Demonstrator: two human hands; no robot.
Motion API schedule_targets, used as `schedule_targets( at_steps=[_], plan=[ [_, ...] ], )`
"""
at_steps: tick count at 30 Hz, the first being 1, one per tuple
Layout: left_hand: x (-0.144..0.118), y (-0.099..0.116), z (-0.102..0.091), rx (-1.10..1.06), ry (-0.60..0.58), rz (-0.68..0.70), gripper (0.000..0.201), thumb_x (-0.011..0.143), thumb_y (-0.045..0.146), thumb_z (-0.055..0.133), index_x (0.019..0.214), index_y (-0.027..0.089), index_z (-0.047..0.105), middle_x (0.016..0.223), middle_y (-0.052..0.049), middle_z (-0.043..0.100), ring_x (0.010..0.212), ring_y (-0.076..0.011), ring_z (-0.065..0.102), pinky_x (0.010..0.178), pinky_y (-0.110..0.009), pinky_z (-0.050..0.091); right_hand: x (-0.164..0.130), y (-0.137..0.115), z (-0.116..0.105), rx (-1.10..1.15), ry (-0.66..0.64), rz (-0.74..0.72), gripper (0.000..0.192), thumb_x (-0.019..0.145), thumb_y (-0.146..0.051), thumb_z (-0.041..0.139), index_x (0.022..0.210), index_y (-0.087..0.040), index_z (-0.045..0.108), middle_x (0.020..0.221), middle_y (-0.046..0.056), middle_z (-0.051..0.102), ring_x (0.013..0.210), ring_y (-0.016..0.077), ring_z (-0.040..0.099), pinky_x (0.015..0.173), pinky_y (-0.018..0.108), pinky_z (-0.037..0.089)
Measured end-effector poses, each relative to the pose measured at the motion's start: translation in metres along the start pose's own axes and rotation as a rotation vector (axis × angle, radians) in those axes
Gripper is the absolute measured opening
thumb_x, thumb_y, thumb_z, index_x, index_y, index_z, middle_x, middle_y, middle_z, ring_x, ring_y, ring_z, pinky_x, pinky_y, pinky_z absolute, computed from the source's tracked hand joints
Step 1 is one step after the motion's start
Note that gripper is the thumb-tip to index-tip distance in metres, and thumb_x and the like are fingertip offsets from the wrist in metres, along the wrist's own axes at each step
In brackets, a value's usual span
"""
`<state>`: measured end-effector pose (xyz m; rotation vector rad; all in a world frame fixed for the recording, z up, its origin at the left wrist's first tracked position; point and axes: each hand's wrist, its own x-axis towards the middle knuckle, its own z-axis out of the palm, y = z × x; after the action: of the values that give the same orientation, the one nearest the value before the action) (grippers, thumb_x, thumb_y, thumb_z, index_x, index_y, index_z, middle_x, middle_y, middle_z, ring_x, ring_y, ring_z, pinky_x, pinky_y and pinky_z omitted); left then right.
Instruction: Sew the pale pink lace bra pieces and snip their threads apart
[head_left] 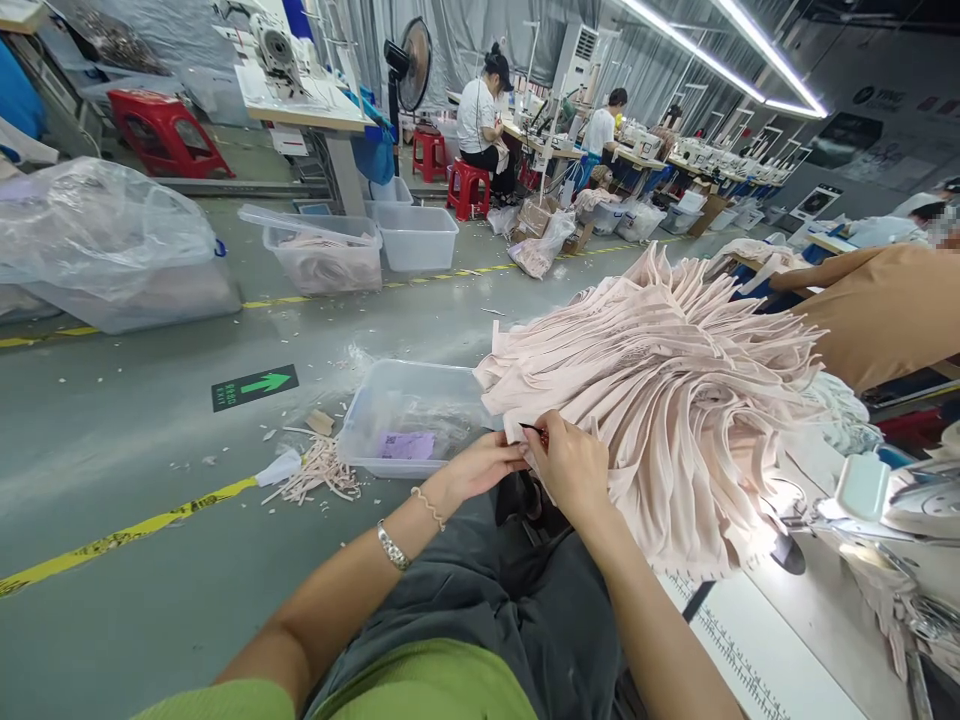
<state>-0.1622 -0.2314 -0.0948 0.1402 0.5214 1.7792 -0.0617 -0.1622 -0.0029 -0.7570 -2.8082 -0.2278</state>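
Leftmost, a bulging clear plastic bag [105, 235] sat on the floor [150, 440], w/ a red stool [166, 132] behind it. Further right, a green arrow sign [253, 386] and yellow tape line [120, 535] marked the floor, pink fabric scraps [319, 475] scattered just beside a clear plastic bin [409, 415]. Two more clear bins [360, 245] stood farther back, near a standing fan [409, 65].

Centre: left hand [480, 465], bracelets at the wrist, was pinching the near edge of the pink fabric stack [660, 400]. Right hand [574, 465] was closed on a small red-handled tool [538, 432], prob. a thread snipper, mostly hidden, tip touching the same edge. Both hands hovered over the person's lap, touching each other.

The stack fanned out across the desk [757, 640] at right, brightly lit at its lower edge. Far right, a co-worker's tan sleeve [885, 310] reached in behind the stack; part of a sewing machine [900, 500] showed at the edge. In back, other people sat at desks.
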Motion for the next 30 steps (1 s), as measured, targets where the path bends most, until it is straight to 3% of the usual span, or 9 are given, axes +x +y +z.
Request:
schedule_targets(
  at_steps=[3,7,10,19,30],
  plan=[
    [0.004,-0.003,-0.002,0.035,0.013,-0.007,0.031,0.059,-0.007,0.079,0.084,0.009,0.071,0.073,-0.007,0.072,0.069,-0.0177,0.067,0.07,-0.028,0.05,-0.003,0.003,-0.003,0.048,0.048,0.037,0.019,0.096,-0.037,0.05,0.095,-0.021,0.06,0.078,0.002,0.072,0.069,0.0182,0.067,0.054,0.027,0.022],
    [0.013,0.011,-0.001,-0.057,0.058,0.141,0.013,0.077,0.006,0.07,0.087,0.013,0.07,0.078,-0.004,0.072,0.071,-0.0156,0.068,0.076,-0.028,0.052,-0.011,0.006,-0.01,0.118,0.117,0.017,0.019,0.095,-0.038,0.051,0.096,-0.02,0.059,0.082,0.002,0.073,0.072,0.0179,0.068,0.056,0.026,0.027],
    [0.016,0.023,0.004,-0.122,0.054,0.181,0.011,0.086,0.014,0.062,0.093,0.012,0.069,0.083,-0.006,0.072,0.076,-0.0169,0.069,0.078,-0.029,0.054,-0.016,0.005,-0.012,0.106,0.076,-0.003,0.018,0.094,-0.037,0.054,0.098,-0.02,0.058,0.08,0.001,0.072,0.071,0.0179,0.068,0.054,0.027,0.026],
    [0.01,0.025,0.014,-0.171,0.032,0.124,0.014,0.091,0.015,0.056,0.1,0.014,0.067,0.077,-0.002,0.069,0.067,-0.0143,0.066,0.071,-0.027,0.053,-0.004,-0.014,0.002,0.072,-0.039,0.008,0.017,0.096,-0.036,0.051,0.097,-0.021,0.059,0.083,0.003,0.073,0.072,0.0186,0.068,0.054,0.027,0.024],
    [-0.004,0.015,0.002,-0.136,-0.016,-0.004,0.037,0.1,0.041,0.042,0.098,0.012,0.066,0.082,-0.008,0.068,0.07,-0.0162,0.064,0.068,-0.028,0.052,-0.005,-0.007,-0.006,0.089,-0.13,0.036,0.017,0.096,-0.037,0.051,0.096,-0.022,0.06,0.081,0.002,0.074,0.074,0.0188,0.069,0.055,0.027,0.025]
  ],
)
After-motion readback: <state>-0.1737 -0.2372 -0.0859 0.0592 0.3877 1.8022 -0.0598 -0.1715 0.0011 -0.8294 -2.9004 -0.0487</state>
